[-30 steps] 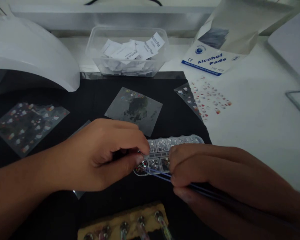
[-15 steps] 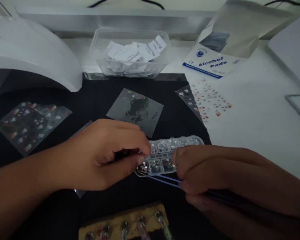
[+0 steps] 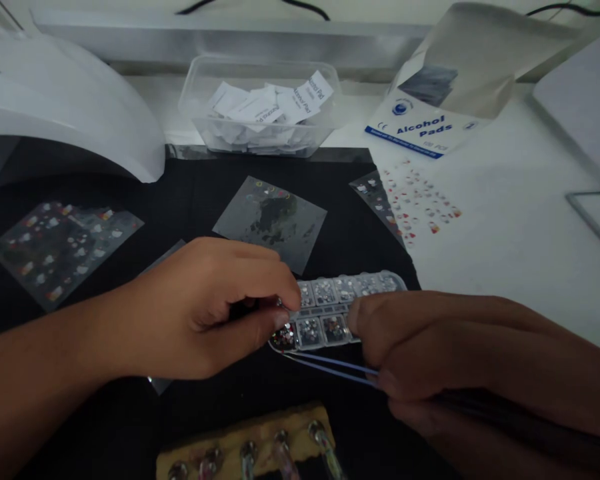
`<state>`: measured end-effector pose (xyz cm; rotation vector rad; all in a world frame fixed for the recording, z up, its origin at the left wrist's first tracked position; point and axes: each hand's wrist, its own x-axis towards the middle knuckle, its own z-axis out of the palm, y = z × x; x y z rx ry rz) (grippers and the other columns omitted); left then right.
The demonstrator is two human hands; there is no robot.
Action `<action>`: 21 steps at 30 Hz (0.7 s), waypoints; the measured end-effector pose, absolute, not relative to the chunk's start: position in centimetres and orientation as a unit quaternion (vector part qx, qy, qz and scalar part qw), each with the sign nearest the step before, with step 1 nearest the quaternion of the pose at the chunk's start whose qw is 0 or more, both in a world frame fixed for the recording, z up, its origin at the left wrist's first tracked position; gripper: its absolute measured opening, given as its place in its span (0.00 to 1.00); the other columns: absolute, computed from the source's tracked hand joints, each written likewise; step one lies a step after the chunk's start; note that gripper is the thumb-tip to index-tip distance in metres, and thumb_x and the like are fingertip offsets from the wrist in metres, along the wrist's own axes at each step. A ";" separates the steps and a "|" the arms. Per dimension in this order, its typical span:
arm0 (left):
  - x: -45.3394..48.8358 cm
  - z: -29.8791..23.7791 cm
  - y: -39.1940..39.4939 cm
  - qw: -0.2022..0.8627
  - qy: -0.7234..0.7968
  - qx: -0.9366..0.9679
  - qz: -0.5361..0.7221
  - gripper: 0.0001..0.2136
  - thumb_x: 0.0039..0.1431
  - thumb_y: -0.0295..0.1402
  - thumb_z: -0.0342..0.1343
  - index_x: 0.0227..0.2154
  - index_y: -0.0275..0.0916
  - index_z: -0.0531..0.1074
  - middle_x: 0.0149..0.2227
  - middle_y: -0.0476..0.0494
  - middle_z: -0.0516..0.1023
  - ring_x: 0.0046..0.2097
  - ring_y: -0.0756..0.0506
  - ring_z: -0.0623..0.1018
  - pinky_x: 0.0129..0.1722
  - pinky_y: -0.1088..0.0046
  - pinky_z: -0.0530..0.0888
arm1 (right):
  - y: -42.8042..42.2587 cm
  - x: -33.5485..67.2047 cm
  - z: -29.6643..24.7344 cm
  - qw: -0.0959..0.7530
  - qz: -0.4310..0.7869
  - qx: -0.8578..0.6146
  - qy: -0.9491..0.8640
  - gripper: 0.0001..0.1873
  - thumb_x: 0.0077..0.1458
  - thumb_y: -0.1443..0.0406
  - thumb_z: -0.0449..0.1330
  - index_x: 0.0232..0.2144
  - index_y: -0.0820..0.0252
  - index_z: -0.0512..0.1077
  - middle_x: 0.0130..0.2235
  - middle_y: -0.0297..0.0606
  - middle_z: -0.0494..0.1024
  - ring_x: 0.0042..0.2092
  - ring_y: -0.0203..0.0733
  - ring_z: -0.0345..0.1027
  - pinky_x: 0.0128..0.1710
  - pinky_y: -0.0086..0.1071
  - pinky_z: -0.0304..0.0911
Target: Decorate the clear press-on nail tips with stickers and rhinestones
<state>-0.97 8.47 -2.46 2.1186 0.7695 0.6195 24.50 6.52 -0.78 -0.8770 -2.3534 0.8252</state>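
A clear compartment box of small rhinestones (image 3: 337,308) lies on the black mat (image 3: 220,193). My left hand (image 3: 205,310) is closed, thumb and fingers pinching the box's left end. My right hand (image 3: 460,353) is closed round thin tweezers (image 3: 330,367), whose tips reach the box's near-left corner compartment. Below them a tan holder (image 3: 250,447) carries several false nails on sticks.
A white nail lamp (image 3: 65,113) stands at the back left. A clear tub of wipe packets (image 3: 263,110) and an alcohol pads box (image 3: 420,127) are at the back. Sticker sheets (image 3: 60,247) (image 3: 273,217) (image 3: 410,203) lie around the mat.
My right hand has drawn back to the right and down, exposing more of the tweezers. The left hand and box have stayed in place.
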 end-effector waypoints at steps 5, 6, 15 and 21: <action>-1.0 -2.4 8.4 0.392 0.306 0.830 0.253 0.06 0.63 0.21 0.54 0.36 0.37 0.74 0.30 0.53 0.74 0.30 0.55 0.72 0.31 0.78 0.67 | 5.8 24.5 -0.2 0.277 0.365 -0.314 -0.832 0.05 0.65 0.63 0.57 0.35 0.54 0.71 0.30 0.39 0.79 0.31 0.39 0.76 0.32 0.30 0.74; -1.0 -2.4 8.4 0.393 0.309 0.828 0.254 0.06 0.63 0.21 0.54 0.36 0.37 0.75 0.30 0.53 0.74 0.30 0.55 0.72 0.31 0.78 0.67 | 5.8 24.5 -0.3 0.287 0.389 -0.294 -0.825 0.04 0.64 0.64 0.58 0.35 0.55 0.71 0.29 0.38 0.78 0.30 0.39 0.75 0.32 0.32 0.73; -1.1 -2.5 8.3 0.381 0.300 0.834 0.262 0.06 0.63 0.23 0.53 0.35 0.34 0.76 0.31 0.48 0.76 0.32 0.52 0.74 0.33 0.76 0.70 | 6.4 24.1 -0.8 0.389 0.482 -0.163 -0.768 0.02 0.61 0.68 0.61 0.34 0.60 0.73 0.25 0.35 0.72 0.26 0.35 0.66 0.27 0.31 0.65; -1.4 -2.9 8.0 0.372 0.294 0.836 0.275 0.06 0.63 0.24 0.53 0.35 0.35 0.75 0.32 0.48 0.75 0.32 0.51 0.74 0.33 0.74 0.70 | 4.5 25.5 -0.7 0.398 0.509 -0.183 -0.741 0.02 0.60 0.68 0.62 0.34 0.62 0.75 0.26 0.36 0.73 0.27 0.36 0.66 0.27 0.32 0.63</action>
